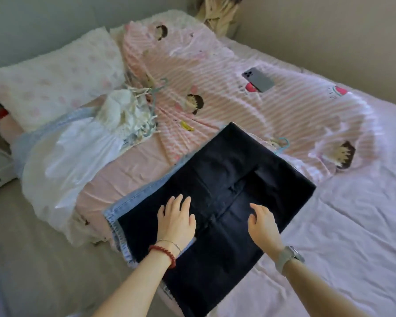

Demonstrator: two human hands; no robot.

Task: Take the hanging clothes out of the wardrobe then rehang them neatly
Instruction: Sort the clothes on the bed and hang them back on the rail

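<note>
A dark navy garment (229, 175) lies flat on the bed, folded into a long rectangle. Under it a light blue denim piece (121, 208) sticks out along the left edge. My left hand (177, 219) rests flat on the dark garment with fingers spread. My right hand (263, 221) hovers over or touches its right half, fingers slightly curled, holding nothing. A pale blue hanger hook (282, 145) pokes out past the garment's far edge. To the left lies a heap of white and cream clothes (82, 147) with another blue hanger (157, 92).
The bed has a pink striped cartoon duvet (238, 106) and a pale lilac sheet (343, 220). A phone (258, 79) lies face down on the duvet. A pillow (53, 81) sits at the head. Walls close in behind and to the right.
</note>
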